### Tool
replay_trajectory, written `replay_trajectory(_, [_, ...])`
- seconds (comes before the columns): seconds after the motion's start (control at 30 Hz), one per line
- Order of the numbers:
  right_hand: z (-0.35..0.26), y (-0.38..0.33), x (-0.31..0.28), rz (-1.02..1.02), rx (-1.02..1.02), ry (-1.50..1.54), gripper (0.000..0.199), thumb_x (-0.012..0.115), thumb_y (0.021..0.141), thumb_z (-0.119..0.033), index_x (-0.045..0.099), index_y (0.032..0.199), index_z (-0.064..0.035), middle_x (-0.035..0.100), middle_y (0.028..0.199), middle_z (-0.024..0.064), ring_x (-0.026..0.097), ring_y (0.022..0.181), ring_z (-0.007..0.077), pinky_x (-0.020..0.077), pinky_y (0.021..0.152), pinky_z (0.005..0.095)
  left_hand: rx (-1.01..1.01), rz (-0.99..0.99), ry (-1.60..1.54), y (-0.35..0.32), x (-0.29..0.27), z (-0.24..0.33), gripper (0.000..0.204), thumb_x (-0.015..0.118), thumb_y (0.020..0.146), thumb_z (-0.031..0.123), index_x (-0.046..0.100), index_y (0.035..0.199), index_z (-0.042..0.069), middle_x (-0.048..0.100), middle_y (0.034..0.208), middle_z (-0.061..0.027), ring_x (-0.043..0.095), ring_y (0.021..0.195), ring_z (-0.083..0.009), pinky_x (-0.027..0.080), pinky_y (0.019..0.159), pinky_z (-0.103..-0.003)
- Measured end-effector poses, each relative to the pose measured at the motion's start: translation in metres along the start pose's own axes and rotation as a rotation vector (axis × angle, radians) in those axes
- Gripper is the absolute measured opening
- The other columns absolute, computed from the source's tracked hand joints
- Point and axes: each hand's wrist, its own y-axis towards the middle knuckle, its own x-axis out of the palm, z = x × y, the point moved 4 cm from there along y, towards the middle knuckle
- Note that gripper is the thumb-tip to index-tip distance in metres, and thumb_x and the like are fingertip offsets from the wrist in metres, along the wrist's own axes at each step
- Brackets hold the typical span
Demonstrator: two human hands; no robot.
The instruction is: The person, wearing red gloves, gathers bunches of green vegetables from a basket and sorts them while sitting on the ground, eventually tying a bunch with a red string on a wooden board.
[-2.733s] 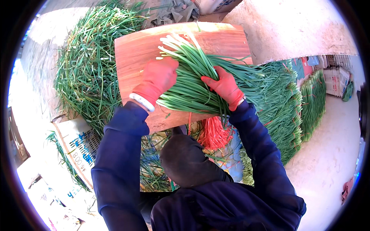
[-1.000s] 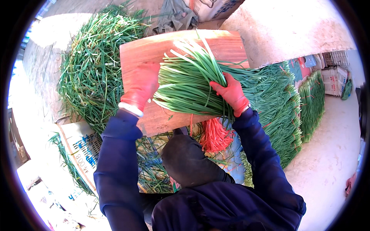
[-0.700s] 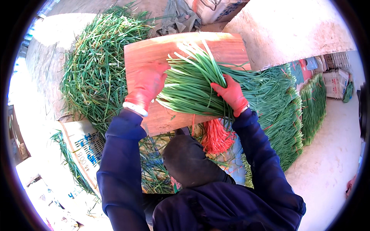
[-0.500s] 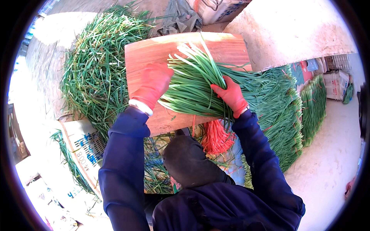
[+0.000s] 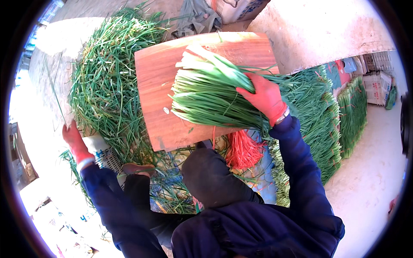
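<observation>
A bunch of green garlic chives lies on the wooden board, its pale cut ends toward the far left. My right hand, in a red glove, is closed round the upper part of the bunch at the board's right side. Far out to the left, my gloved left hand pinches one long thin chive stalk, which sticks up and away from the fingers. Below that hand stands a white crate with slotted sides.
A heap of loose chives lies left of the board. Tied chive bundles are stacked at the right. Red ties hang below the board's near edge. A grey cloth and a pale panel are at the far side.
My left hand has swung from the board out to the far left with a stalk. My right hand has shifted slightly right and up over the bunch.
</observation>
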Motion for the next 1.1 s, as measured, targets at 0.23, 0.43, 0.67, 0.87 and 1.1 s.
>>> replay_trajectory(0.23, [-0.003,0.005,0.025,-0.371,-0.034,-0.201,0.065,0.068,0.073,-0.039,0.046,0.127,-0.0118,0.060,0.107,0.0134,0.060,0.092,0.0316,0.0474,0.080,0.0414,1.050,-0.492,0.169,-0.264,0.091,0.137,0.086,0.078,0.067,0.017,0.031,0.138,0.000,0.041,0.137,-0.0195,0.040,0.126,-0.0335,0.032,0.105,-0.042])
replay_trajectory(0.43, [-0.013,-0.005,0.035,-0.362,-0.110,-0.259,0.066,0.067,0.074,-0.034,0.043,0.129,-0.0072,0.058,0.114,0.0103,0.059,0.095,0.0301,0.0477,0.080,0.0400,1.513,-0.834,0.451,-0.360,0.174,0.203,0.103,0.075,0.064,0.044,0.023,0.141,0.002,0.032,0.142,-0.0185,0.028,0.132,-0.0356,0.023,0.107,-0.050])
replay_trajectory(0.67, [-0.009,-0.001,0.011,-0.149,-0.163,0.117,0.054,0.065,0.077,-0.035,0.052,0.122,-0.0094,0.060,0.111,0.0146,0.058,0.097,0.0343,0.0471,0.080,0.0434,1.648,-0.913,0.955,-0.376,0.228,0.155,0.118,0.068,0.058,0.065,0.015,0.144,0.004,0.027,0.144,-0.0196,0.026,0.132,-0.0392,0.021,0.105,-0.056])
replay_trajectory(0.87, [0.011,0.043,0.071,-0.123,-0.029,0.019,0.032,0.056,0.085,-0.025,0.058,0.112,-0.0100,0.063,0.097,0.0164,0.059,0.090,0.0359,0.0468,0.078,0.0429,1.672,-0.832,0.913,-0.378,0.228,0.151,0.111,0.067,0.063,0.061,0.017,0.144,0.005,0.028,0.144,-0.0196,0.027,0.132,-0.0386,0.020,0.105,-0.057])
replay_trajectory(1.1, [0.006,0.030,0.090,-0.307,-0.099,0.207,0.021,0.051,0.085,-0.021,0.065,0.094,-0.0086,0.064,0.090,0.0144,0.060,0.086,0.0351,0.0482,0.074,0.0432,1.658,-0.758,0.757,-0.376,0.239,0.149,0.104,0.071,0.062,0.052,0.025,0.139,0.001,0.034,0.138,-0.0207,0.031,0.129,-0.0369,0.022,0.105,-0.056])
